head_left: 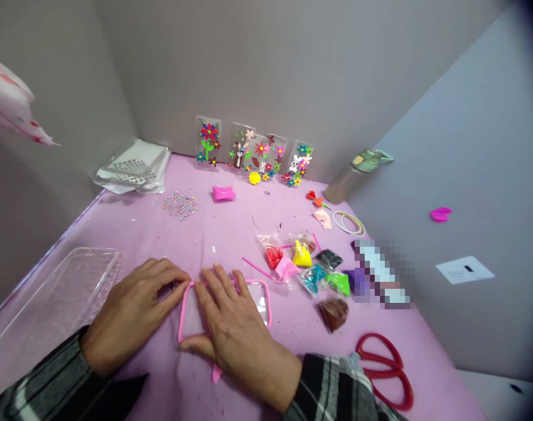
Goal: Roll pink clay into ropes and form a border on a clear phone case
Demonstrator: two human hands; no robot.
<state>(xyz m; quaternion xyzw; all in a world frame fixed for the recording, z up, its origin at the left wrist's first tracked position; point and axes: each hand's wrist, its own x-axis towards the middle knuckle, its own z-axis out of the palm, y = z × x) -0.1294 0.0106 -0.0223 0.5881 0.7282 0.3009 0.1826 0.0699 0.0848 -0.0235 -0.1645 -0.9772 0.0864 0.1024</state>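
A clear rectangular case point(191, 318), like a phone case, lies on the table with a pink clay strip point(269, 304) running along its edges. At its upper left corner, my left hand point(137, 301) pinches the pink strip between thumb and forefinger. My right hand point(234, 327) rests flat across the case, fingers spread and thumb near the lower left corner; it covers much of the case's middle. A small pink piece point(217, 373) pokes out below my right hand. To the right lie bags of coloured clay, among them yellow clay point(301, 254) and brown clay point(334, 314).
Red-handled scissors point(398, 371) lie beside my right sleeve. A clear plastic tray point(89, 257) is at left. Several decorated clear cases point(208, 143) lean on the back wall. A bottle point(352, 175) stands back right; small gems point(180, 206) and stacked packets point(135, 166) sit back left.
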